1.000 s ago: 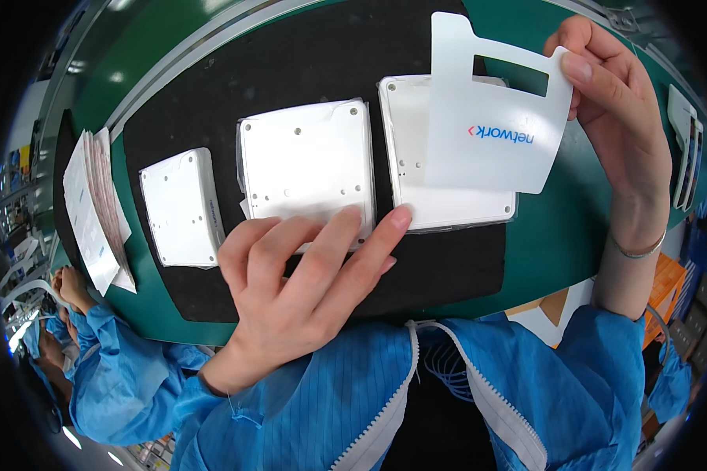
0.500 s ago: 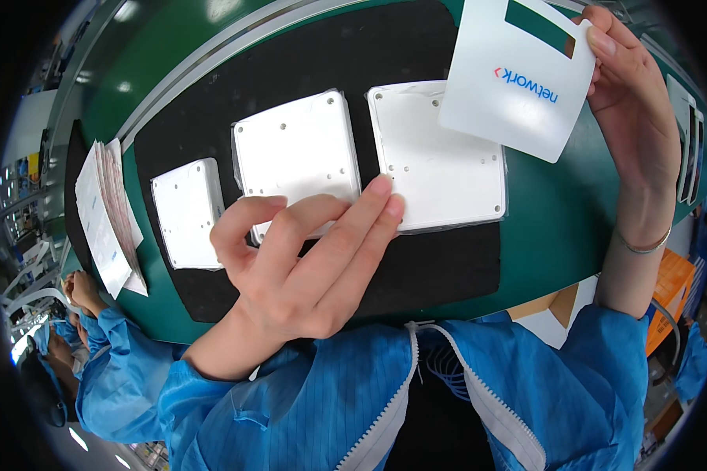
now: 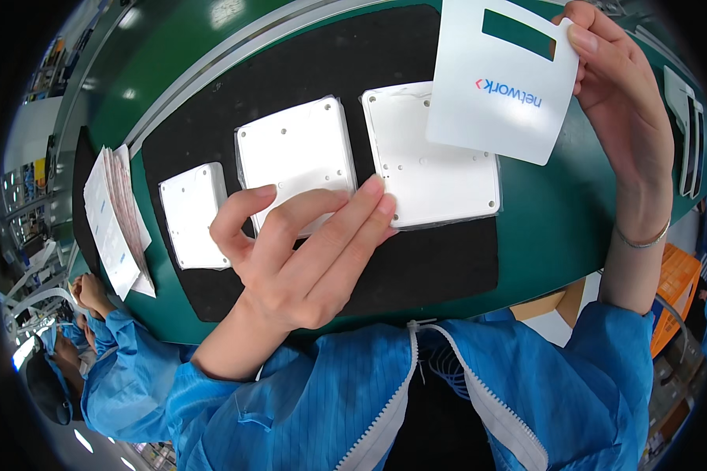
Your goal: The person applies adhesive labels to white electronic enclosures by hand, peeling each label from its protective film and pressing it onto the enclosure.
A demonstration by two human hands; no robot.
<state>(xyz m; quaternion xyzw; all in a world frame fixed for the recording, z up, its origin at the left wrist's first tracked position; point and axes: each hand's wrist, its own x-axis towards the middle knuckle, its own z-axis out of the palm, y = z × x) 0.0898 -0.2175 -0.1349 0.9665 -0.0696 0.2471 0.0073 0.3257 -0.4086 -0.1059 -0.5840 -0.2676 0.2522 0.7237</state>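
My right hand (image 3: 617,94) pinches the upper right corner of a thin white panel (image 3: 499,125) between thumb and fingers. That panel has a rectangular cutout near its top and blue and red print. It hangs tilted over the far right part of a white square housing (image 3: 440,184) with small screw holes. My left hand (image 3: 298,271) has its fingers spread, with fingertips at the near left edge of this housing. Beneath those fingers lies a second white housing (image 3: 294,149), its near side partly hidden. Farther left is a third, smaller-looking one (image 3: 192,212).
The housings lie on a black mat (image 3: 440,271) over a green table (image 3: 558,228). A stack of white printed sheets (image 3: 110,224) stands at the left, and slim white pieces (image 3: 687,133) at the right. Another person's hand (image 3: 90,292) shows at the table's left end. An orange crate (image 3: 675,290) is lower right.
The white panel in my right hand has shifted slightly left and down, showing more of its cutout. My left hand stays spread by the right housing's edge. The whole view has shifted a little.
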